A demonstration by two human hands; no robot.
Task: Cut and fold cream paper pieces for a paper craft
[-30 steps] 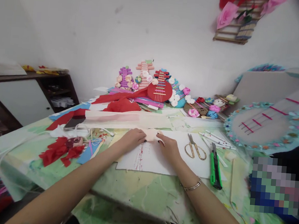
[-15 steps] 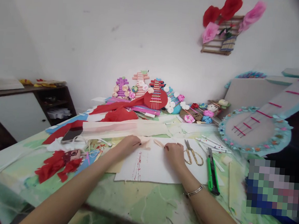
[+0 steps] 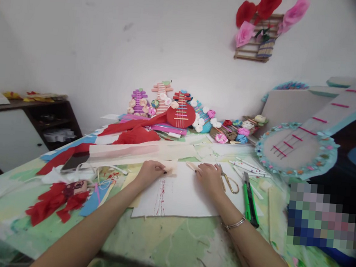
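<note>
My left hand rests over a white board, its fingers pinched at the edge of a small peach paper piece. Across a short gap, my right hand is closed on a narrow peach paper strip whose end points left. Gold-handled scissors lie just right of that hand, which partly covers them. Further right is a green utility knife. Red streaks mark the board below my left hand.
Red crepe paper and a long cream sheet lie behind the board. Several decorated lute-shaped crafts, including a red one, stand by the wall. A large flower-edged lute shape leans at right. A red-clothed doll lies left.
The view has shifted slightly. My right hand has moved a little right with its strip, covering more of the scissors. My left hand stays at its paper piece.
</note>
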